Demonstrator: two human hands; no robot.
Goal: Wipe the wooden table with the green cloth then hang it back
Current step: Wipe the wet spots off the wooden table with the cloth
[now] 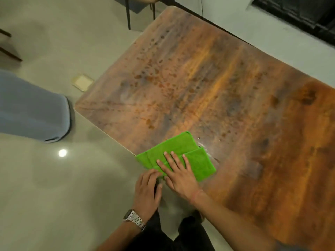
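Note:
The green cloth (pixel 183 147) lies folded flat at the near edge of the wooden table (pixel 217 84), one corner reaching past the edge. My right hand (pixel 178 175) presses flat on it with fingers spread and straight. My left hand (pixel 147 191), with a metal watch on its wrist, sits at the table edge just below the cloth; its fingers curl at the cloth's near corner, and I cannot tell whether they pinch it. The tabletop is brown and blotchy, with a wet sheen to the right of the cloth.
A blue-grey upholstered seat (pixel 34 109) stands on the floor to the left. A chair with dark legs (pixel 141 8) is beyond the table's far end. A small cream tray (pixel 82 82) lies on the floor by the table's left corner. A white wall runs along the table's far side.

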